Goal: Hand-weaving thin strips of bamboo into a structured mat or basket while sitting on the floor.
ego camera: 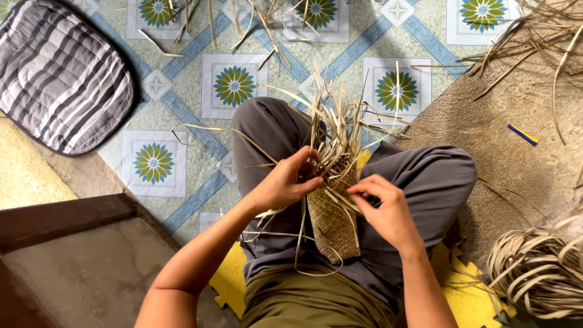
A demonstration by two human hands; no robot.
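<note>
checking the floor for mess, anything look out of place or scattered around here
Yes: loose dry strips lie scattered across the tiled floor, more at top right. A small blue and yellow stick lies alone on the bare ground. The weaving itself looks intact.

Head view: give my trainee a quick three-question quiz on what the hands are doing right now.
1. True or false: both hands touch the woven palm-leaf piece on the lap.
2. Which lies at the lower right of the floor? A) striped cushion B) coil of leaf strips C) blue-and-yellow stick
3. Fill in: the person sits on a ____ foam mat.

Key
1. True: the left hand grips the loose strips at the piece's upper edge, and the right hand pinches a strip at its right side.
2. B, the coil of leaf strips; the striped cushion lies at the upper left.
3. Yellow: the foam mat.
</note>
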